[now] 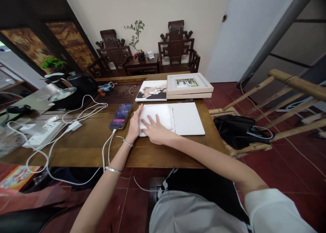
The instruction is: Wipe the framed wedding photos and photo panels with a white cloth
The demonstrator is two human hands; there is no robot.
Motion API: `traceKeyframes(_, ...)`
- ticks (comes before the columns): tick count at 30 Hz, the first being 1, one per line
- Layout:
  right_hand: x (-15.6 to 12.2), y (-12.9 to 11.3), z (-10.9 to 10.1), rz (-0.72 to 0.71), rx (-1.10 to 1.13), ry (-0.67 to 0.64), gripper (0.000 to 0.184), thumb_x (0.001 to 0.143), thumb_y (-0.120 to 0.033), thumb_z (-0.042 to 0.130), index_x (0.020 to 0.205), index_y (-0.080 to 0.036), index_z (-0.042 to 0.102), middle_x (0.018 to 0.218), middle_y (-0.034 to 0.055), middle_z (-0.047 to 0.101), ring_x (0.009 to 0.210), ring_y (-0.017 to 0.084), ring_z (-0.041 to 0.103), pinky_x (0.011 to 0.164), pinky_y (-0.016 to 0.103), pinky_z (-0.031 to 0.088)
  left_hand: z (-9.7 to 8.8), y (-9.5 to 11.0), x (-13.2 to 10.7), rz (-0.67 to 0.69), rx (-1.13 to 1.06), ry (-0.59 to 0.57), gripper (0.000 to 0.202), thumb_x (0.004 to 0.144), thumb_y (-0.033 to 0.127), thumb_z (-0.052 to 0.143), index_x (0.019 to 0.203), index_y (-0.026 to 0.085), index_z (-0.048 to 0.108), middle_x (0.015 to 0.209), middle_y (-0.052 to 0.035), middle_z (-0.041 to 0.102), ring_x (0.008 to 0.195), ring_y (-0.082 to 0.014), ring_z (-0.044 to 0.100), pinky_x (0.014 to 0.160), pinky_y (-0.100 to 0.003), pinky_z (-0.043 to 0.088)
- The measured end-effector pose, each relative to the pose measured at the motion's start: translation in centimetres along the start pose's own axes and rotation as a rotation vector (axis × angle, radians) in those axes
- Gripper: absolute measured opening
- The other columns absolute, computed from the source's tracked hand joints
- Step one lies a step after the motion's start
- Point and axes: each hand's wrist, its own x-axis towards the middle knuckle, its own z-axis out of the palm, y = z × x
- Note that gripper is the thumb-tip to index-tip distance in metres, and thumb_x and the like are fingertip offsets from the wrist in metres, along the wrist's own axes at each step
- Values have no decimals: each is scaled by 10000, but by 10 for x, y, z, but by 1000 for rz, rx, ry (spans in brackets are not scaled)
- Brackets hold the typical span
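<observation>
A white fluffy cloth lies on the left part of a flat white board or book on the wooden table. My right hand rests on the cloth with its fingers spread. Along the cloth's left edge, my left hand stands on its side, fingers stretched out and touching it. Just left of that hand lies a phone with a lit screen and a white cable plugged into it. Whatever the cloth covers underneath is hidden.
Behind the cloth are a photo book and stacked picture frames. White cables and a power strip occupy the table's left side, near a black kettle. A bamboo chair with a black bag stands at the right.
</observation>
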Motion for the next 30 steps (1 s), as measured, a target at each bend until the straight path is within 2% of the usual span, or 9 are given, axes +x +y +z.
traceKeyframes(3, -25, -2, -10, -105, 29, -3, 417, 875, -89, 454, 1238, -128, 656, 1538, 186, 418, 1442, 424, 286, 1088, 720, 267, 0, 2, -1, 14, 18, -11, 762, 1016, 593, 29, 1482, 171, 459, 1552, -86, 438, 1459, -215, 375, 1226, -404, 275)
traceKeyframes(6, -50, 4, -26, -177, 103, -47, 397, 833, -54, 455, 1139, -143, 692, 1401, 173, 568, 1340, 365, 449, 1057, 645, 356, 2, 5, -2, 40, 112, -37, 742, 1017, 612, 127, 1448, 139, 502, 1524, -105, 474, 1433, -228, 420, 1228, -404, 276)
traceKeyframes(9, -68, 16, -39, -96, 172, -121, 382, 804, -42, 455, 1045, -168, 724, 1167, 158, 694, 1095, 301, 631, 992, 521, 435, 6, 6, -3, 36, 208, -102, 708, 1018, 593, 204, 1407, 109, 544, 1501, -124, 498, 1418, -235, 443, 1224, -401, 288)
traceKeyframes(12, -70, 33, -42, 40, 164, -104, 398, 818, -56, 440, 1069, -168, 728, 1117, 167, 707, 999, 294, 673, 936, 459, 455, 8, 3, -3, 20, 278, -159, 656, 1022, 537, 240, 1366, 95, 580, 1486, -142, 511, 1418, -246, 442, 1221, -410, 290)
traceKeyframes(18, -33, 66, -34, 258, 139, -43, 443, 861, -84, 409, 1201, -160, 684, 1186, 185, 688, 1105, 319, 639, 961, 476, 423, 9, -7, -1, 64, 385, -278, 462, 968, 385, 412, 1314, 168, 627, 1458, -115, 546, 1412, -277, 448, 1195, -513, 309)
traceKeyframes(22, 3, 78, -40, 353, 276, -13, 464, 856, -114, 432, 1236, -209, 682, 1267, 153, 669, 1159, 300, 613, 924, 399, 445, 8, -5, -1, 75, 417, -282, 441, 946, 350, 436, 1298, 178, 640, 1450, -113, 557, 1397, -287, 467, 1186, -517, 322)
traceKeyframes(26, 39, 77, -45, 297, 358, 1, 416, 860, -152, 448, 1180, -205, 709, 1264, 127, 680, 1134, 276, 613, 901, 351, 449, 6, 1, -1, 101, 438, -282, 423, 936, 315, 436, 1271, 179, 656, 1434, -104, 577, 1329, -305, 538, 1157, -505, 371)
traceKeyframes(30, 67, 67, -42, 228, 362, 5, 382, 842, -157, 473, 1131, -196, 720, 1207, 109, 710, 1061, 254, 626, 881, 339, 444, 5, 4, 0, 109, 450, -278, 406, 923, 296, 440, 1231, 170, 673, 1294, -115, 675, 1190, -314, 632, 1068, -482, 468)
